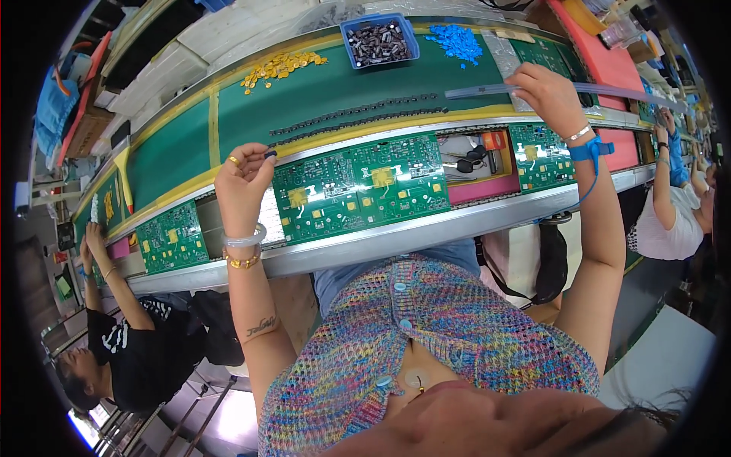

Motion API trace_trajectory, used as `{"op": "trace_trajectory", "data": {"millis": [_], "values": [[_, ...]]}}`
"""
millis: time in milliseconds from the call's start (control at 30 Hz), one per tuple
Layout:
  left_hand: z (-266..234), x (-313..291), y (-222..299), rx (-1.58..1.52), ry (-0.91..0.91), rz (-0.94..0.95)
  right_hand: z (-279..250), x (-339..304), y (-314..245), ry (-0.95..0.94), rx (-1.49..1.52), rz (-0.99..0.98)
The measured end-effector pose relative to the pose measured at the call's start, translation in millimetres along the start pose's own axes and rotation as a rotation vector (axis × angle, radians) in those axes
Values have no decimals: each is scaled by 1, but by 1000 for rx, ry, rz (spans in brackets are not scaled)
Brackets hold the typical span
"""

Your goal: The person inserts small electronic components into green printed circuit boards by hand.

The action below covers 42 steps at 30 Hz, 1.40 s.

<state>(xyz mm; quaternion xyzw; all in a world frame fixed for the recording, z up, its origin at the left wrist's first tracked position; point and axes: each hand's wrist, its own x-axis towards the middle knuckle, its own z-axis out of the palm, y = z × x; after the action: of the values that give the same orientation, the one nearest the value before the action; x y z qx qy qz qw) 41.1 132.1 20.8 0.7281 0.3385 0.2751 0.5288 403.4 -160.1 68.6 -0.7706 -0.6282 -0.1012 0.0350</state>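
left hand: our left hand (244, 181) is pinched narrow, thumb and fingertips closed about one small dark part (270, 154), just beside the left end of the two rows of black parts (362, 112).
right hand: our right hand (550, 93) is closed round a long clear tube (485, 91).
clear tube: lies across the upper right, left end over the green mat (179, 142), near the rows' right end; the rest runs on past our wrist.
tube handling: we judge it light, thin-walled, springy and rather slick; so long a piece likely sways, so best held near the middle, or close to the left end for aim.
dark part handling: hard and almost weightless, we reckon, easily flicked away; take it by the body sides. any legs are too small to make out.
circuit boards: green boards (343, 196) sit in line on our side of the mat; probably stiff but fragile, so edges only.
far side: yellow discs (283, 67), a blue tray (412, 39).
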Motion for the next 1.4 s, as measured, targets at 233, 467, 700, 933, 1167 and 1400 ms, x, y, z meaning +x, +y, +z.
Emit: {"op": "trace_trajectory", "data": {"millis": [233,467,700,933,1167,1400], "values": [[22,-20,13,-154,-130,10,-2,-30,-18,146,15,133],[32,-25,13,-120,-165,0,6,-31,-14,106,13,143],[36,-33,5,-236,-211,2,-5,-47,-3,81,-14,172],[56,-51,27,-481,-237,29,-42,-46,-121,326,327,208],[70,-53,40,-469,-172,141,-26,-41,-160,280,490,160],[71,-59,40,-322,-130,234,-24,-42,-171,298,571,175]]}}
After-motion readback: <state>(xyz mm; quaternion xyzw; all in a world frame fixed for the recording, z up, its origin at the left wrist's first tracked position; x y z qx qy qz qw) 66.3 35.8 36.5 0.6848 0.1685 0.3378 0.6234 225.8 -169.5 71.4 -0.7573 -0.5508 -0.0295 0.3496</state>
